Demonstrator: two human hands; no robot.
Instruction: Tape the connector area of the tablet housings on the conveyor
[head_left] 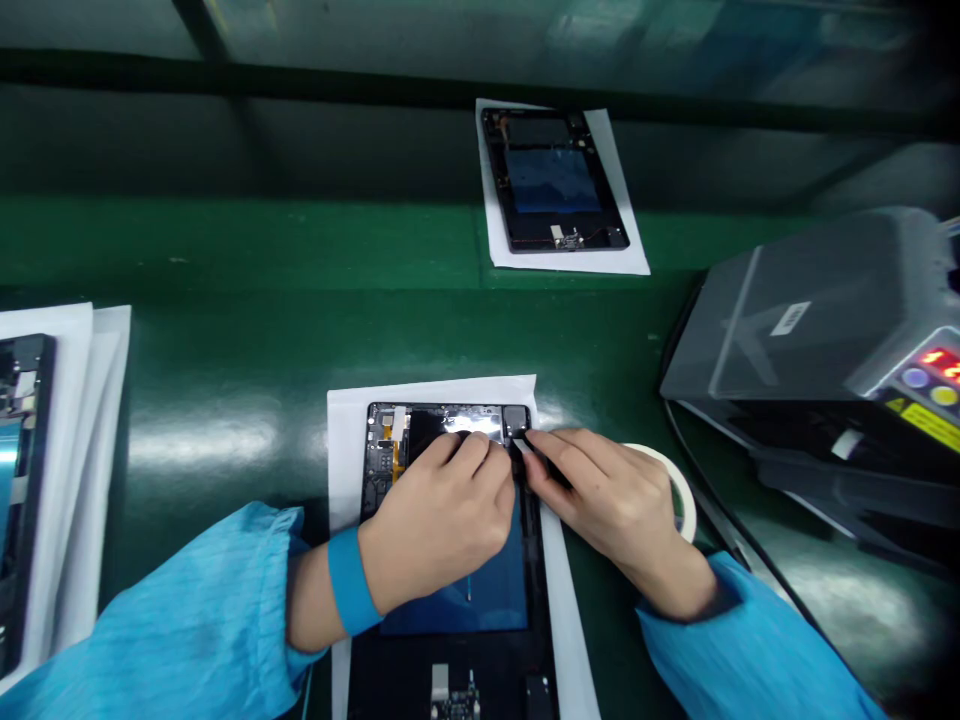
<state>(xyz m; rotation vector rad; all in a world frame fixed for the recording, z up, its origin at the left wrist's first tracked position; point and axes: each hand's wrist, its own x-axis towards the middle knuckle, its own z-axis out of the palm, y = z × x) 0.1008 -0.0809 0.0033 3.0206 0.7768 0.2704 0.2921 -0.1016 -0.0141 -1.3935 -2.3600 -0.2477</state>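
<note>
The right hand point(611, 505) pinches a small white strip point(523, 445) at the upper right corner of an opened black tablet point(457, 590), which lies on white paper point(349, 450). The left hand point(439, 515) curls over the tablet's glossy top, its grip too hidden to tell if it holds anything. A tape roll point(684, 510) sits just beside the right hand.

Near tablet point(454, 690) cut off, side tablet point(22, 480) cut off
</note>
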